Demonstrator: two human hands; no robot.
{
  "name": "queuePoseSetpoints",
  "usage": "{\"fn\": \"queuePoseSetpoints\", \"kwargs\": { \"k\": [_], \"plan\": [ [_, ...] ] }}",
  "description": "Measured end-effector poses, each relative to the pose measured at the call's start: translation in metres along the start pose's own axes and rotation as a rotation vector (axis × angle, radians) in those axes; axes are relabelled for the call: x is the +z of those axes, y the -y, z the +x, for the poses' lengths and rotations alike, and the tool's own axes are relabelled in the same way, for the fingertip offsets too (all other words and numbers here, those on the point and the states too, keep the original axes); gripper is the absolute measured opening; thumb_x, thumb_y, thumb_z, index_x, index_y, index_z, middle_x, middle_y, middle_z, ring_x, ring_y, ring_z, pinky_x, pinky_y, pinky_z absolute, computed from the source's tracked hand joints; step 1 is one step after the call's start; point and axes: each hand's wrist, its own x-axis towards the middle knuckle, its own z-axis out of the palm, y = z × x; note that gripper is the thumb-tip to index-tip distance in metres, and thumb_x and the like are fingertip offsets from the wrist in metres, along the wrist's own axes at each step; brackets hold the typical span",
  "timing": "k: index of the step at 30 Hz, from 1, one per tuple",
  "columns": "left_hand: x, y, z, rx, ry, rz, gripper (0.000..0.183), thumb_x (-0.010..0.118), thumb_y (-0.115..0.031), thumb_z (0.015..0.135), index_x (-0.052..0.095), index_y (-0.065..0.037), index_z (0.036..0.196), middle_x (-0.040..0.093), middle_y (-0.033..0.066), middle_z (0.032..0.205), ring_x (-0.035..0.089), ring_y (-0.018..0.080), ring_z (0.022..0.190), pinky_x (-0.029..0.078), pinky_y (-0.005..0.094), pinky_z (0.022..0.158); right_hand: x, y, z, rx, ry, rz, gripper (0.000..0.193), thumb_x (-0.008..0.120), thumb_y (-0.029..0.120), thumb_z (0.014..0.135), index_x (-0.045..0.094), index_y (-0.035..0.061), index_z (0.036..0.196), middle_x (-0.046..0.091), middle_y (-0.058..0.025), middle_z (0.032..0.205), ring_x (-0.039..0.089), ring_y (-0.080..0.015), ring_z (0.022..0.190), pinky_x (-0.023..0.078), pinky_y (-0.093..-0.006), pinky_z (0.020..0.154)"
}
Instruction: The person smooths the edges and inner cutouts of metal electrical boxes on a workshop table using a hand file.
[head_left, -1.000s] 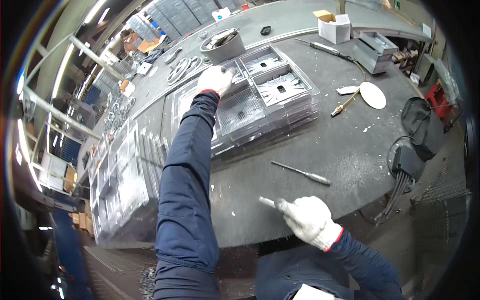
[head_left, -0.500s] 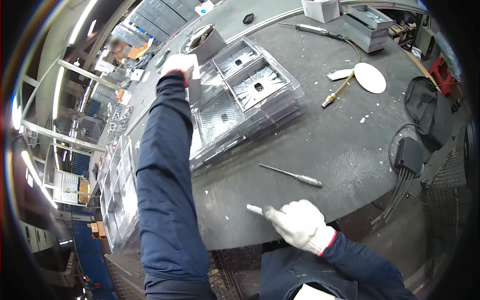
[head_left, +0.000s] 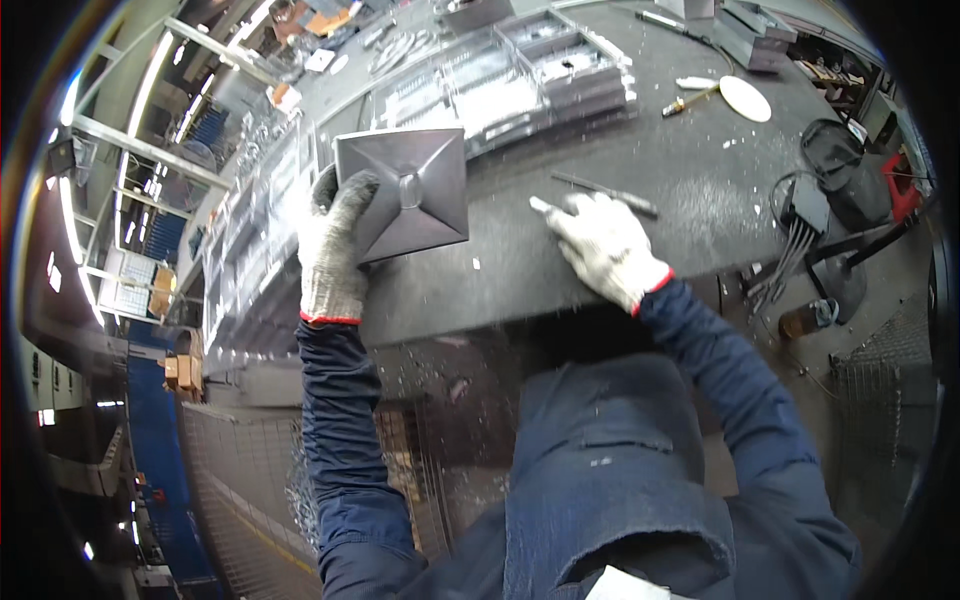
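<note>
My left hand [head_left: 338, 240], in a white knit glove with grey fingertips, grips the left edge of a square grey metal plate [head_left: 425, 190]. The plate is shaped like a shallow pyramid, with creases running from its corners to a small raised centre. It is held up and tilted above the bench's front part. My right hand [head_left: 605, 245], gloved too, is closed on a short white stick [head_left: 540, 204] whose tip sticks out past the fingers. Just beyond that hand a thin screwdriver-like tool [head_left: 630, 200] lies on the bench, partly covered by the fingers.
Stacked clear plastic trays [head_left: 500, 95] with square compartments stand at the back. More clear trays [head_left: 245, 255] are at the left. A cream disc [head_left: 745, 99] and a hose with a brass fitting [head_left: 690, 101] lie back right. A black box with cables [head_left: 805, 205] hangs by the right edge.
My left hand has come back from the far trays and now holds the grey metal plate. My right hand has moved forward to the screwdriver-like tool. The view has tipped toward my body.
</note>
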Motion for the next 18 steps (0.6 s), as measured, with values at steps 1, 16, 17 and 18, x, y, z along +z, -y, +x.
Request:
{"fn": "queuePoseSetpoints", "kwargs": {
  "k": [1, 16, 17, 18],
  "plan": [
    [-0.007, 0.011, -0.011, 0.062, 0.045, 0.014, 0.044, 0.082, -0.017, 0.098, 0.069, -0.001, 0.137, 0.073, 0.0069, 0.12, 0.073, 0.0181, 0.106, 0.058, 0.0325, 0.094, -0.001, 0.003, 0.006, 0.021, 0.104, -0.038, 0.034, 0.073, 0.018, 0.097, 0.073, 0.0128, 0.13, 0.067, -0.0126, 0.111, 0.067, -0.0351, 0.103, 0.056, -0.0495, 0.088],
    [-0.006, 0.155, -0.09, 0.118, -0.075, 0.025, 0.055, 0.095, -0.004, 0.085, 0.07, 0.004, 0.134, 0.077, 0.0151, 0.125, 0.075, 0.0215, 0.105, 0.062, 0.037, 0.095, -0.026, -0.057, -0.012, 0.315, 0.08, -0.349, 0.025, 0.076, 0.032, 0.097, 0.072, 0.0101, 0.109, 0.075, -0.0141, 0.105, 0.073, -0.0353, 0.101, 0.059, -0.0479, 0.091],
    [-0.009, 0.157, -0.092, 0.089, -0.072, -0.019, 0.058, 0.095, -0.003, 0.085, 0.07, 0.004, 0.137, 0.077, 0.0161, 0.127, 0.075, 0.0226, 0.108, 0.063, 0.0373, 0.095, -0.03, -0.046, -0.016, 0.412, -0.001, -0.183, 0.024, 0.076, 0.029, 0.097, 0.071, 0.0088, 0.109, 0.075, -0.0148, 0.104, 0.074, -0.036, 0.099, 0.059, -0.0476, 0.089],
    [-0.01, 0.16, -0.092, 0.082, -0.072, -0.021, 0.058, 0.095, -0.003, 0.085, 0.07, 0.004, 0.137, 0.077, 0.0161, 0.127, 0.075, 0.0226, 0.108, 0.063, 0.0373, 0.095, -0.038, -0.032, -0.016, 0.506, -0.087, -0.023, 0.023, 0.077, 0.025, 0.097, 0.069, 0.0076, 0.109, 0.076, -0.0154, 0.103, 0.075, -0.0367, 0.097, 0.059, -0.0473, 0.086]
  ]
}}
